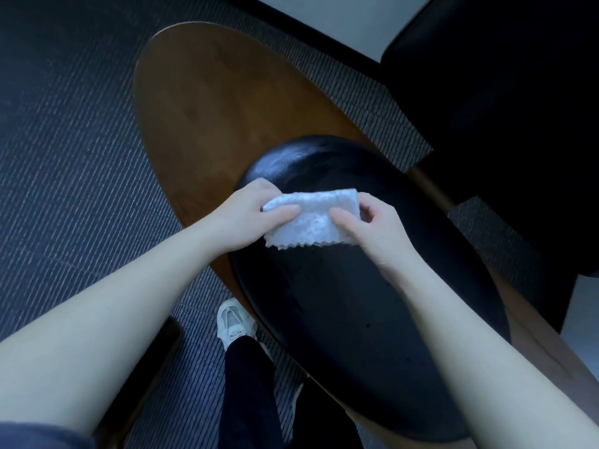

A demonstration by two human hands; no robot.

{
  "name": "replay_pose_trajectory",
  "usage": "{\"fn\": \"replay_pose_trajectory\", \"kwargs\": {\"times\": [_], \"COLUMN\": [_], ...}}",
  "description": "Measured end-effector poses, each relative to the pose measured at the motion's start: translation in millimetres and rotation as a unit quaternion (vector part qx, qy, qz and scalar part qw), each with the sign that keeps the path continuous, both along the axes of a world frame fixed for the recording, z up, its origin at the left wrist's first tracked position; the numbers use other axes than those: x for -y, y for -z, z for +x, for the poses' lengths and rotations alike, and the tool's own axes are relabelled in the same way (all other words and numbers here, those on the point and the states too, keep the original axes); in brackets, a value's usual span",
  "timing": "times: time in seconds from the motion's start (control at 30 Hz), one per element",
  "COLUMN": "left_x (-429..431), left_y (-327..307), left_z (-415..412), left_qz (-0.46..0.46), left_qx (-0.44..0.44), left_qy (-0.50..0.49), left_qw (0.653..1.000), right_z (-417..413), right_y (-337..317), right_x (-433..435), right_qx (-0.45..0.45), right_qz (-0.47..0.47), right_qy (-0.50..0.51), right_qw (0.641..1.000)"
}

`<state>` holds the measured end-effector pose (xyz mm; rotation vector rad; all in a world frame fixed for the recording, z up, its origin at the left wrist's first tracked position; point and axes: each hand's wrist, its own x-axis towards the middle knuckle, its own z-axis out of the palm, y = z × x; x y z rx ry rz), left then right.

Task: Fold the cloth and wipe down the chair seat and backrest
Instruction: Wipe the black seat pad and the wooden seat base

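The small white textured cloth with a zigzag-cut lower edge [311,222] is held between both hands just above the far half of the chair seat. I cannot tell whether it touches the seat. It looks doubled over, with a smooth folded edge along its top and the loose pinked edge hanging towards the person.

The left hand [256,218] pinches the cloth's left end, thumb on top and fingers underneath. The right hand [369,228] grips the right end, thumb pressed on the face and fingers curled behind the edge.

Beneath lies the glossy black padded oval seat [372,319], set in a brown curved wooden shell [210,108] that rises at the far left and is probably the backrest. A pale sheen at the seat's far end could be light or damp; I cannot tell which.

By my reading the folding is well under way, perhaps one fold short of a pad. Wiping the seat and backrest seems yet to be done.

A second dark chair [502,108] stands at the upper right on the grey ribbed carpet [64,157]. A white sneaker [233,322] shows beside the seat.
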<state>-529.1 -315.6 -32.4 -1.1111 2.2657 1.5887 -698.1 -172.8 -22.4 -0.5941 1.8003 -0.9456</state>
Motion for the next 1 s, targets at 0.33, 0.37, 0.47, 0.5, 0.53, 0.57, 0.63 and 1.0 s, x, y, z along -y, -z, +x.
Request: {"fn": "replay_pose_trajectory", "kwargs": {"times": [0.33, 0.37, 0.47, 0.5, 0.53, 0.57, 0.63, 1.0], "left_x": [20.5, 26.1, 44.9, 51.7, 58.3, 63.7, 68.8, 69.8], "left_y": [17.4, 19.5, 21.9, 21.8, 22.3, 23.2, 26.2, 33.1], "left_z": [-7.5, -7.5, -3.1, -0.7, 1.3, 2.0, -0.2, -4.2], "left_qz": [-0.332, -0.337, -0.342, -0.351, -0.359, -0.364, -0.371, -0.362], "left_qx": [0.132, 0.169, 0.229, 0.236, 0.242, 0.247, 0.258, 0.261], "left_qy": [0.108, 0.168, 0.327, 0.358, 0.381, 0.396, 0.411, 0.401], "left_qw": [0.928, 0.911, 0.851, 0.833, 0.817, 0.806, 0.792, 0.800], "right_z": [2.6, 7.6, 37.4, 49.2, 59.7, 66.6, 63.0, 29.3], "right_y": [16.9, 24.7, 52.6, 61.7, 68.9, 75.3, 86.8, 82.0], "right_x": [26.4, 30.9, 32.1, 29.4, 25.4, 20.7, 13.4, 35.2], "right_qx": [-0.216, -0.237, -0.237, -0.250, -0.267, -0.275, -0.306, -0.321], "right_qz": [-0.056, -0.048, 0.010, -0.011, -0.039, -0.068, -0.121, -0.121], "right_qy": [0.162, 0.116, -0.067, -0.105, -0.138, -0.170, -0.246, -0.156], "right_qw": [0.961, 0.963, 0.969, 0.962, 0.953, 0.944, 0.912, 0.926]}}
